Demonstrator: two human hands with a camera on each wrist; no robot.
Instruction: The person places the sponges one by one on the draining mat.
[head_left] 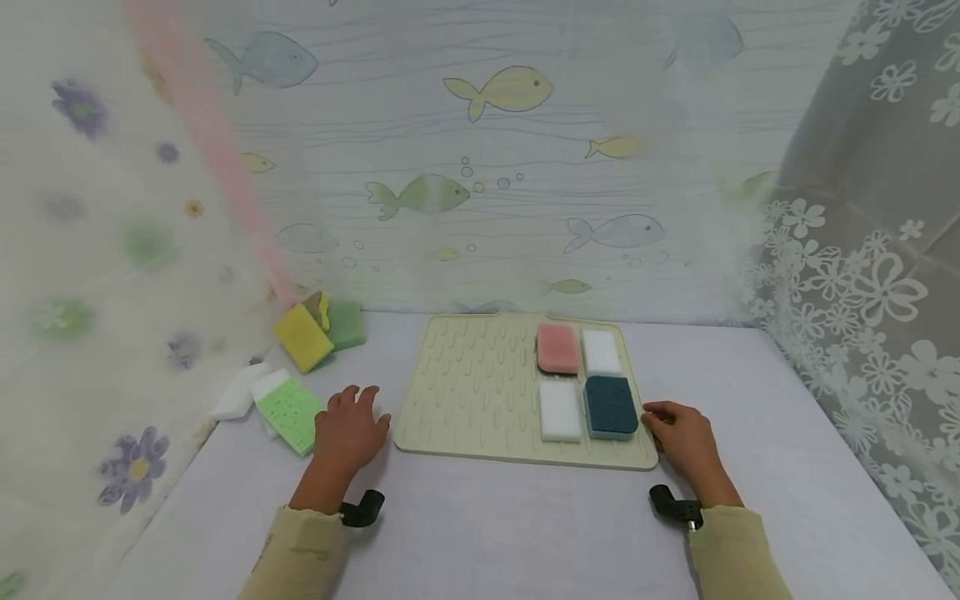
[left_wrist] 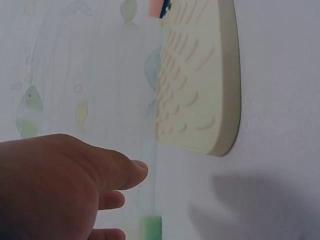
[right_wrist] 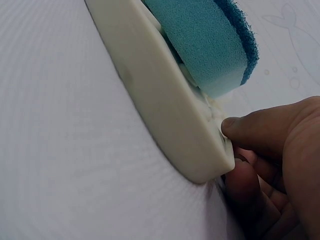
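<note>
A cream drying mat [head_left: 472,392] with raised ridges lies on the table. Toward its right side sit a pink sponge [head_left: 557,349], two white sponges [head_left: 560,412] and a blue scouring sponge [right_wrist: 205,45] with a dark rough top. My right hand [head_left: 684,440] holds the mat's right edge, thumb [right_wrist: 240,127] on the rim and fingers curled against its side. Left of the mat, my left hand [head_left: 350,433] hovers with fingers spread and nothing in them. Closest to it is a light green spotted sponge [head_left: 291,414] lying over a white one.
At the back left, a yellow sponge [head_left: 303,337] leans among green ones [head_left: 346,326]. A white piece [head_left: 240,392] lies by the flowered left curtain [head_left: 97,275]. A fish-printed sheet [head_left: 487,242] hangs behind the mat, and a lace curtain [head_left: 862,292] borders the right.
</note>
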